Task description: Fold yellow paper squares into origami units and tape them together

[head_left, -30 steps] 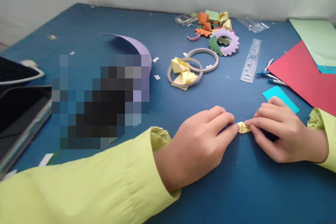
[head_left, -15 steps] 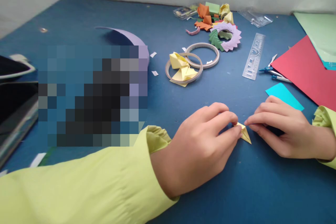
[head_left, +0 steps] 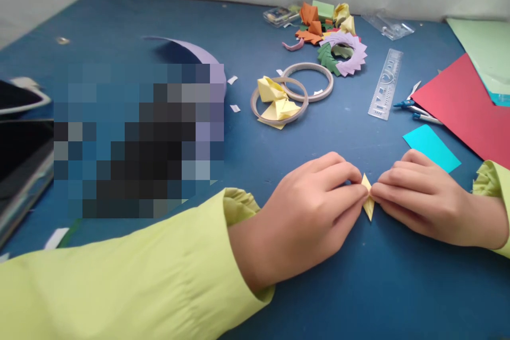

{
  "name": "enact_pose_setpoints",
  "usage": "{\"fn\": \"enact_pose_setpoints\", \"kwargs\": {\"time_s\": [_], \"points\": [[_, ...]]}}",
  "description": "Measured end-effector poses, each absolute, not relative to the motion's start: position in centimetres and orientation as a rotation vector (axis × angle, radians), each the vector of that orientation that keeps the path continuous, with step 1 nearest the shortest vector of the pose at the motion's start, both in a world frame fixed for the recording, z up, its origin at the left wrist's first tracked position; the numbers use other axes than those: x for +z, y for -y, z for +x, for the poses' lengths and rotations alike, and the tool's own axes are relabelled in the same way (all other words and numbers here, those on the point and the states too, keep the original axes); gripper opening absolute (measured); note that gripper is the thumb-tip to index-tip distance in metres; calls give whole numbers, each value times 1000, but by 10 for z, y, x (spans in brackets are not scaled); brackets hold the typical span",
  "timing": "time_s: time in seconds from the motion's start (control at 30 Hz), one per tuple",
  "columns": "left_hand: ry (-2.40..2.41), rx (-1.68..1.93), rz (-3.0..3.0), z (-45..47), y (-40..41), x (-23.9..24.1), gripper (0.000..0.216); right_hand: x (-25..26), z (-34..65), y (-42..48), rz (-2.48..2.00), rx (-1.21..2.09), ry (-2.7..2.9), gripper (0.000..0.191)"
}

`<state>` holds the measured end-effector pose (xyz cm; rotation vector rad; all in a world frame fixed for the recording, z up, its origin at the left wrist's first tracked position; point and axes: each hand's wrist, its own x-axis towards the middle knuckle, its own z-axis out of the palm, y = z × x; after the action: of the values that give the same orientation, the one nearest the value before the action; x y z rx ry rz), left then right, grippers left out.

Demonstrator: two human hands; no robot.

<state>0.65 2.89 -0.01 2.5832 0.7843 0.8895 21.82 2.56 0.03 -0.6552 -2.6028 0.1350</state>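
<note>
A small folded yellow paper (head_left: 369,208), pointed at its top and bottom ends, is pinched between my two hands just above the blue table (head_left: 319,297). My left hand (head_left: 306,212) grips its left side with thumb and fingertips. On the other side, the fingertips of my right hand (head_left: 430,199) press together on the paper's right edge. Fingers cover the middle of the fold. Just behind my right hand lies a bright blue paper piece (head_left: 436,149).
Two tape rings (head_left: 319,96) overlap behind my hands, with folded yellow papers (head_left: 279,109) in the nearer one. Farther back are a lilac and green paper wreath (head_left: 354,53) and orange folded pieces (head_left: 309,13). A clear ruler (head_left: 385,85), compass (head_left: 404,104) and red paper (head_left: 466,101) lie right.
My right hand has moved left and closed on the yellow paper, which my left hand was holding alone. The paper has turned more upright.
</note>
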Motion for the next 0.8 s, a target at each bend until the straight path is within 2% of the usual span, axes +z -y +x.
{"fn": "enact_pose_setpoints", "kwargs": {"time_s": [0.23, 0.47, 0.8], "points": [[-912, 865, 2570, 5, -27, -1, 16, 1, 218, -26, -755, 192, 2559, 4], [-942, 844, 2629, 6, -27, 1, 22, 2, 214, -30, -792, 268, 2614, 8], [-560, 806, 2938, -6, -18, 3, 17, 4, 211, -30, -741, 226, 2617, 10]]}}
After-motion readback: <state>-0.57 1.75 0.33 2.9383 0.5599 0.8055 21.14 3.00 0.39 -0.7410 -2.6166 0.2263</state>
